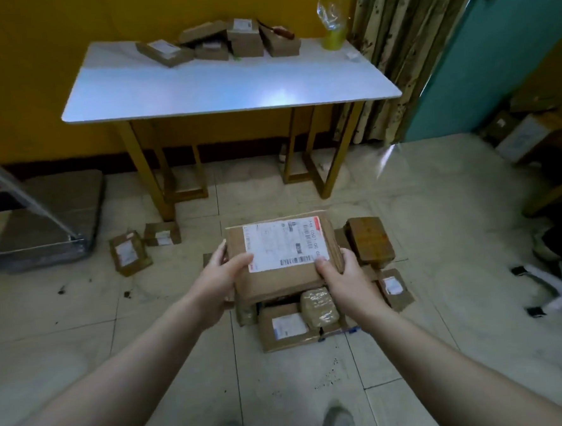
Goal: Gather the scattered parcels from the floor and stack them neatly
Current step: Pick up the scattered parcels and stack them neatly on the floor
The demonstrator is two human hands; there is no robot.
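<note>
A large brown cardboard parcel with a white shipping label is held above the floor in the middle of the view. My left hand grips its left edge, thumb on top, and my right hand grips its right edge. Beneath it on the tiled floor lies a cluster of parcels: a flat labelled box, a tape-wrapped bundle, a dark brown box and a small labelled box. Two small parcels lie further left by the table leg.
A white table with yellow legs stands ahead against the yellow wall, carrying several small boxes and a yellow cup. A trolley is at left. More boxes and a white chair base are at right.
</note>
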